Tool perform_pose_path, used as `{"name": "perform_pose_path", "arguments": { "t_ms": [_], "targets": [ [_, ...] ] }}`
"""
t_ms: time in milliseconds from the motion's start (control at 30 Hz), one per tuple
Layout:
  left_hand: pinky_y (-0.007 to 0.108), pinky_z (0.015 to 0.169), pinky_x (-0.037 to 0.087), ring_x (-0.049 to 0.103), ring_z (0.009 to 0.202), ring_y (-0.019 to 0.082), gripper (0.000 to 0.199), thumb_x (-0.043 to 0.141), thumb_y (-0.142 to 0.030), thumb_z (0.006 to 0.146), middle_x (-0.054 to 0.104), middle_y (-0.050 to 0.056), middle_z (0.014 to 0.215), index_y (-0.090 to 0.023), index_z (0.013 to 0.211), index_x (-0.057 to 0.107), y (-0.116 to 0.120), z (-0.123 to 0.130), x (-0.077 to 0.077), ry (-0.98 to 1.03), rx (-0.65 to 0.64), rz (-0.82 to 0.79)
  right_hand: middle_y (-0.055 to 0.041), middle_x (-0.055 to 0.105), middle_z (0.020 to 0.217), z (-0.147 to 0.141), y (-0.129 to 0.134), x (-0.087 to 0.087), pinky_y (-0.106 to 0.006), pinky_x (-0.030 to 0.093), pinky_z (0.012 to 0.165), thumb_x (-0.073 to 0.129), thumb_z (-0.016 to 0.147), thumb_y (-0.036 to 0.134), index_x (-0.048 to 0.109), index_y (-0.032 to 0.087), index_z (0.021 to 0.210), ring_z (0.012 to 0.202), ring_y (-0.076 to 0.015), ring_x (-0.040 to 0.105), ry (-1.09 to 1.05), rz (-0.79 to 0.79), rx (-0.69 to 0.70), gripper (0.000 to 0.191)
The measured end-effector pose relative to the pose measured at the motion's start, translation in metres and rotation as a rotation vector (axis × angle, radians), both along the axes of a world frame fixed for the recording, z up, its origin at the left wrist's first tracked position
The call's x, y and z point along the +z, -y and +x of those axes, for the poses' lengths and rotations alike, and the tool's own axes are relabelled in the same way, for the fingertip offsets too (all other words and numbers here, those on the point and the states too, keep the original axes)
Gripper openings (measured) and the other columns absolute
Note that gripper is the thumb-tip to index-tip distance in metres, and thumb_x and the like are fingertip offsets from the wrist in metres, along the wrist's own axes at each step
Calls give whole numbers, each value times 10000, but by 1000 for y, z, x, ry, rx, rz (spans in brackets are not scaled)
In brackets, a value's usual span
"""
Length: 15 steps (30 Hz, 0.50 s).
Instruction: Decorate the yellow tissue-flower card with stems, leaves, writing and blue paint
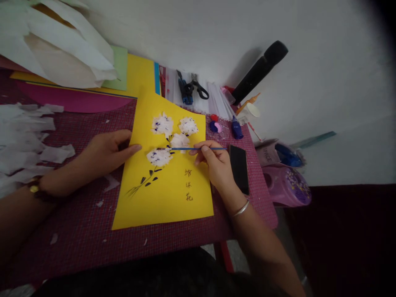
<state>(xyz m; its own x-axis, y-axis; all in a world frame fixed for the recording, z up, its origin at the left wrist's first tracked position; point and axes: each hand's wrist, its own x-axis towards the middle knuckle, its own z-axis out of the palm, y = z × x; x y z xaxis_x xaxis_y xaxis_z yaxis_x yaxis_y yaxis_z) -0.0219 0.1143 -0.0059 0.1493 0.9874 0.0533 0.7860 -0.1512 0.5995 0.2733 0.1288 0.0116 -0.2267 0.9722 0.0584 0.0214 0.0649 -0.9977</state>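
Now the right hand (216, 163) pinches a light-looking brush (182, 149), the left hand (107, 152) grasping the yellow sheet (167, 202) — probably floppy, best edge-held, clear of fragile flowers (162, 124).

Yellow sheet (167, 206) on checked cloth (83, 222), white blooms (162, 124); thin blue brush (181, 148) crosswise over.

From here I see an indoor craft corner, though I can't tell whether of a home or a classroom: a cloth-covered surface (77, 231) against a plain wall (324, 103), with coloured paper (140, 74), scissors (196, 87), a paint bottle (236, 128) and tissue scraps (21, 136).
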Motion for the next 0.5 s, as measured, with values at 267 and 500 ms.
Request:
{"name": "perform_pose_path", "arguments": {
  "t_ms": [267, 500],
  "targets": [
    [289, 570, 364, 545, 608, 157, 351, 439, -528, 868, 588, 1, 683, -210, 762, 546, 0, -1, -1, 2, 3, -29, 3, 710, 812, -2, 1, 0, -290, 500, 615, 577, 926, 394, 679, 258, 920, 608, -105, 591, 52, 33, 24, 170],
    [282, 546, 359, 548, 581, 160, 356, 443, -528, 858, 587, -4, 658, -205, 749, 546, 0, -1, 0, -5, -1, -11, -2, 730, 836, -6, 9, 5, -283, 518, 613, 603, 920, 417, 680, 246, 931, 611, -105, 622, 8, 25, 212, 188]
  ]
}}
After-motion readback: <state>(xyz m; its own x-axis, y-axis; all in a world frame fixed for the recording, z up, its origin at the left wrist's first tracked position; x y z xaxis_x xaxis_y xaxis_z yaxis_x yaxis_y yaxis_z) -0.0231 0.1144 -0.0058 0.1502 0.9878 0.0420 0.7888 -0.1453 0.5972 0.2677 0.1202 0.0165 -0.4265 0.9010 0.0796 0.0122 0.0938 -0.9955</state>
